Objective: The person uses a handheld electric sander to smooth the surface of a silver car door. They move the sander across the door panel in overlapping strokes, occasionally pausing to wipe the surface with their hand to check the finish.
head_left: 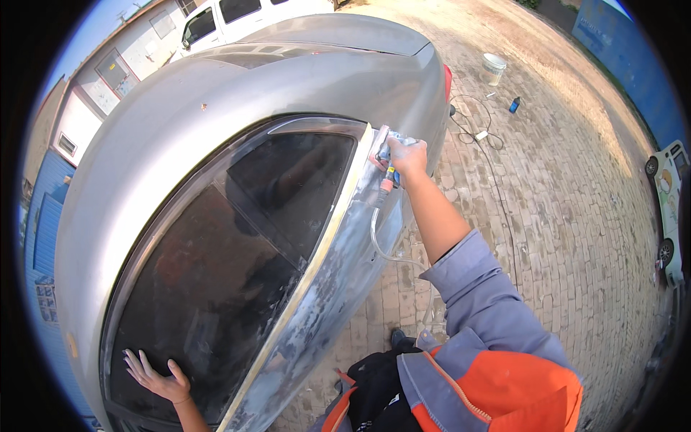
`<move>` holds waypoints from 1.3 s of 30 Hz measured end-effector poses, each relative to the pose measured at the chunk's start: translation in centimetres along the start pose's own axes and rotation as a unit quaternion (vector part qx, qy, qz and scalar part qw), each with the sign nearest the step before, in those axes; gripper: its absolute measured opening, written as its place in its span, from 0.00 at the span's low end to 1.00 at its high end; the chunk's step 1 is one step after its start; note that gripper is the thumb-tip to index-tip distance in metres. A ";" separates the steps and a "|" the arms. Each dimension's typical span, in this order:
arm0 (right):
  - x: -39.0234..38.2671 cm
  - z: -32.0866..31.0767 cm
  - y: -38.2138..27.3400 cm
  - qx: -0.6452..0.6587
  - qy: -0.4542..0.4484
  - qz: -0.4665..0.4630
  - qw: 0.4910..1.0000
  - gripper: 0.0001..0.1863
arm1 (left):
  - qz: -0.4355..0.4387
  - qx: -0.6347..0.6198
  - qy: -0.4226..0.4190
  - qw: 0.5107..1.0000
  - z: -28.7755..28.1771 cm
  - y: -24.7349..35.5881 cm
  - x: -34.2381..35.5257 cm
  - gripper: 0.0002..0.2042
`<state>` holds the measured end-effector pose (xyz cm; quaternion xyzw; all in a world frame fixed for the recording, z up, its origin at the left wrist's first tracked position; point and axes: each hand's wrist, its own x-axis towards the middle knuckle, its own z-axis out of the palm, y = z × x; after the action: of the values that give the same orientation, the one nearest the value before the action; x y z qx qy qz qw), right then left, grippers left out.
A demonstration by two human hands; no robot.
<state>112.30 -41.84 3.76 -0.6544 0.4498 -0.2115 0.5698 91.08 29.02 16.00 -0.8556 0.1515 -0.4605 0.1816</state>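
My right hand (409,157) is wrapped round an air sander (383,153) on the rear side panel of a silver car (144,137). A clear hose (376,237) runs from the sander's handle and loops down beside my right forearm. Under the windows, the car's side (288,342) shows patchy white, blue-grey and dark scuffed areas. Pale masking tape (311,275) follows the lower window edge. At the lower left my left hand (162,379) is spread open against the dark side window (209,295), holding nothing. The sander's working face is hidden.
Cords and hoses (497,189) lie across the brick paving (547,223) to the right. Beyond the car's rear stand a white bucket (494,68) and a small blue bottle (515,105). A white vehicle (237,18) is parked behind the car, another vehicle (671,209) at the far right.
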 end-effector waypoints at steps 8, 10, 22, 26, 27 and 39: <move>0.0 -1.0 -0.6 -0.069 -0.009 -0.080 0.994 0.44 | -0.001 0.005 -0.001 1.000 0.1 -0.1 -0.1 0.33; -0.4 -0.9 -0.6 -0.066 -0.002 -0.098 0.993 0.44 | -0.005 -0.004 -0.001 1.000 0.1 -0.1 -0.1 0.33; -2.1 -1.5 -2.8 -0.137 -0.014 -0.133 0.982 0.40 | -0.012 0.000 -0.007 1.000 0.2 -0.3 -0.4 0.34; -2.9 -1.8 -4.2 -0.175 -0.009 -0.126 0.976 0.40 | -0.004 0.007 -0.007 1.000 0.1 -0.3 -0.4 0.34; -3.1 -1.9 -4.5 -0.177 -0.008 -0.127 0.976 0.40 | -0.004 0.007 -0.006 1.000 0.1 -0.3 -0.4 0.34; -4.1 -1.4 -2.9 -0.170 0.009 -0.107 0.980 0.43 | -0.009 0.006 -0.004 1.000 0.2 -0.2 -0.5 0.33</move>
<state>110.10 -39.42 7.78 -0.7842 0.4112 -0.1976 0.4206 90.95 29.47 15.63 -0.8577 0.1403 -0.4595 0.1833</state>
